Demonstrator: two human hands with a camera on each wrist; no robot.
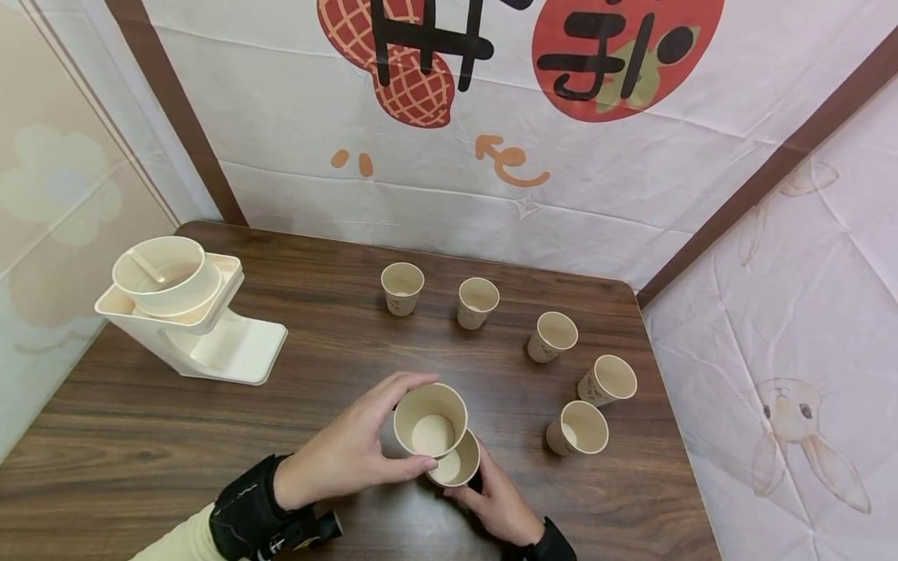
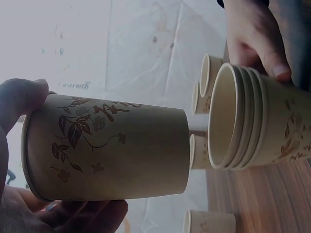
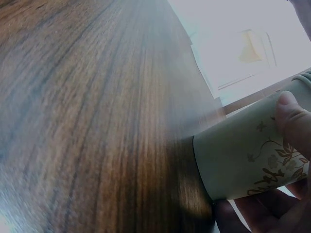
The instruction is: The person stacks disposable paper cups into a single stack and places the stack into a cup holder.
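My left hand point(image 1: 344, 456) grips a beige paper cup point(image 2: 126, 150) near its rim, thumb on one side and fingers on the other. Brown flowers and leaves are printed on its wall. Below and to the right of it, my right hand point(image 1: 501, 502) holds a nested stack of matching paper cups point(image 2: 284, 121); several rims show at its mouth in the left wrist view. The held cup's base is apart from the stack's opening there. In the right wrist view, the stack's lower cup point(image 3: 238, 155) is close over the wooden table point(image 3: 112, 136), with thumb and fingers around it.
Several single paper cups stand upright in a curve, from a back cup point(image 1: 403, 290) to a right-hand cup point(image 1: 578, 428). A white stand point(image 1: 242, 351) holding a round white bowl point(image 1: 175, 292) is at the left. A printed cloth point(image 1: 421, 202) hangs behind the table.
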